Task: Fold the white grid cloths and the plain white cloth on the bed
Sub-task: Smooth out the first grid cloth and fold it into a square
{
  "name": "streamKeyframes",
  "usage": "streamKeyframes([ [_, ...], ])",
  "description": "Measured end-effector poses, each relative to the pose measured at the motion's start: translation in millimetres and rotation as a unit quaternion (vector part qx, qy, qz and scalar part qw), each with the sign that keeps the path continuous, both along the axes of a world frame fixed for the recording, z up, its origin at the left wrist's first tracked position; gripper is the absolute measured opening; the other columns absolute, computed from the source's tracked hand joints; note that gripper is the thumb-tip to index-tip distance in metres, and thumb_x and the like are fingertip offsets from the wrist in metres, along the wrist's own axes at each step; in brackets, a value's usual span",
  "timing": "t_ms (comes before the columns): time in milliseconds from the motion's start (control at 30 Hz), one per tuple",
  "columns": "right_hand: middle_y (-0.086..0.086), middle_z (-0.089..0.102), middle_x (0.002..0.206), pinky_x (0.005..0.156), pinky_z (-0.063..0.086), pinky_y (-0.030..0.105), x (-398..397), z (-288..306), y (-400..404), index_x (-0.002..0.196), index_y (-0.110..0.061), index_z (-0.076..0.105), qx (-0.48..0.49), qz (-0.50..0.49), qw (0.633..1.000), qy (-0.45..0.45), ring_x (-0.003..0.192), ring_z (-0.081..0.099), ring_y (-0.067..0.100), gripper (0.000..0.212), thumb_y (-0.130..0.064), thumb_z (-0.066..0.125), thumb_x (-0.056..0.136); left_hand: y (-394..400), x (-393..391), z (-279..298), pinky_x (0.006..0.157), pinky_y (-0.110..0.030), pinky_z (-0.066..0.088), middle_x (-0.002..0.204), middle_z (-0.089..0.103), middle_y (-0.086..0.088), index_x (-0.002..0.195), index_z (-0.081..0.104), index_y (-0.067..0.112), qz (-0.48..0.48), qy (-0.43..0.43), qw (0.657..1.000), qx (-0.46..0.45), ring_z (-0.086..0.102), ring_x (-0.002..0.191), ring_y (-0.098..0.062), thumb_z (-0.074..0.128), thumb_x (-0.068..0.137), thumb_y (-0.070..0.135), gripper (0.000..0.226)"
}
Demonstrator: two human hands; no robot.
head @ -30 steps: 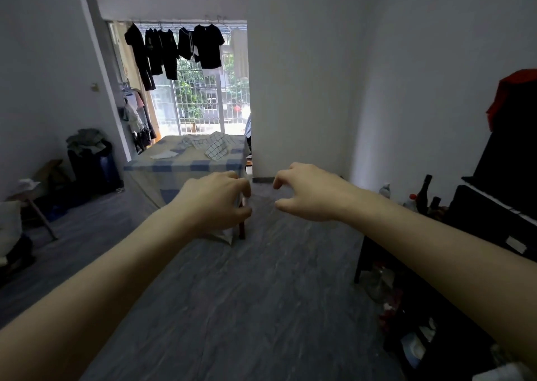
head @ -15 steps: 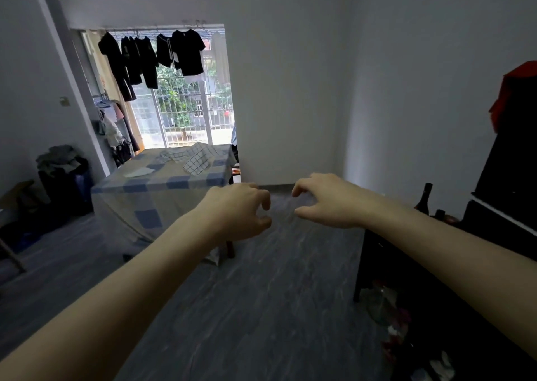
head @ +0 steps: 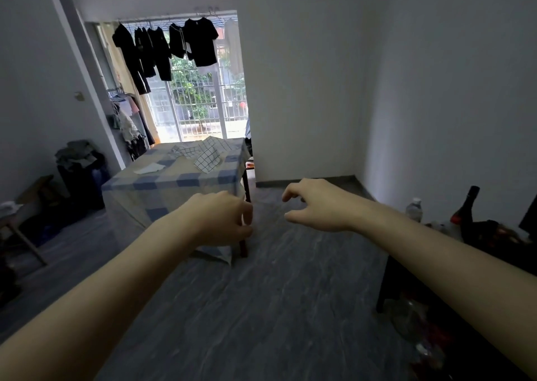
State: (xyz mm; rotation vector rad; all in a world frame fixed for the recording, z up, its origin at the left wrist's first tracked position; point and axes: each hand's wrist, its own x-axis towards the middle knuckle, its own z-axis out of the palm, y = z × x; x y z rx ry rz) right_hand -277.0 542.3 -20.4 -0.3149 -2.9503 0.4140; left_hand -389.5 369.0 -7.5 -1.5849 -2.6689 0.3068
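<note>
The bed (head: 162, 187), draped in a blue-and-beige checked cover, stands across the room by the balcony door. White grid cloths (head: 207, 155) lie crumpled on its far right part. A plain white cloth (head: 148, 168) lies flat toward its left side. My left hand (head: 219, 219) is stretched out in front of me, fingers loosely curled, holding nothing. My right hand (head: 315, 205) is out beside it, thumb and fingers apart and empty. Both hands hover above the floor, well short of the bed.
Grey floor (head: 261, 308) stretches between me and the bed. A dark low table (head: 465, 264) with a wine bottle (head: 467, 206) and a plastic bottle (head: 414, 209) stands at the right. Dark clothes (head: 162, 49) hang over the balcony door. Bags and a stool sit along the left wall.
The bed appears larger and nearer than before as the view has advanced toward it. Both hands stay outstretched, with the right hand's fingers a little more spread.
</note>
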Motion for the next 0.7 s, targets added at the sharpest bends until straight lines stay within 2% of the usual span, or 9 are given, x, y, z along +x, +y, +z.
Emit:
streamKeyframes([
  [267,0.0,0.053,0.13,0.092,0.046,0.032,-97.8,-19.8,26.2,0.127,-0.026,0.056,-0.013,0.004,1.0,-0.014,0.113,0.054,0.016,0.042,-0.038,0.06,0.088,15.8,-99.9,-8.5,0.085,-0.033,0.052,0.116,0.059,0.01,0.117,0.057,0.034,0.001,-0.016,0.999,0.028,0.056,0.103,-0.009,0.051,0.094,0.048,0.028],
  [433,-0.002,0.054,0.124,0.078,0.044,0.024,-208.6,-18.8,23.7,0.126,-0.026,0.056,-0.017,0.047,0.998,-0.026,0.104,0.055,0.012,0.041,-0.038,0.062,0.088,3.7,-194.0,-13.9,0.082,-0.032,0.052,0.121,0.053,0.013,0.116,0.055,0.039,0.033,-0.01,0.998,0.061,0.052,0.106,-0.007,0.052,0.091,0.051,0.028],
  [567,-0.001,0.052,0.126,0.089,0.049,0.032,-296.8,-11.9,7.2,0.129,-0.024,0.054,-0.016,0.095,0.995,-0.024,0.108,0.054,0.013,0.043,-0.037,0.061,0.088,-15.6,-269.8,-17.4,0.075,-0.028,0.049,0.126,0.05,0.015,0.121,0.051,0.04,0.079,0.012,0.995,0.067,0.052,0.105,-0.006,0.053,0.09,0.052,0.033],
  [700,-0.002,0.05,0.127,0.088,0.051,0.034,-356.5,-21.3,0.7,0.128,-0.026,0.053,-0.025,0.117,0.992,-0.044,0.104,0.052,0.012,0.042,-0.038,0.062,0.088,-22.8,-326.4,-21.9,0.079,-0.03,0.052,0.127,0.049,0.012,0.125,0.049,0.038,0.102,0.02,0.991,0.083,0.052,0.106,-0.007,0.054,0.09,0.049,0.037],
])
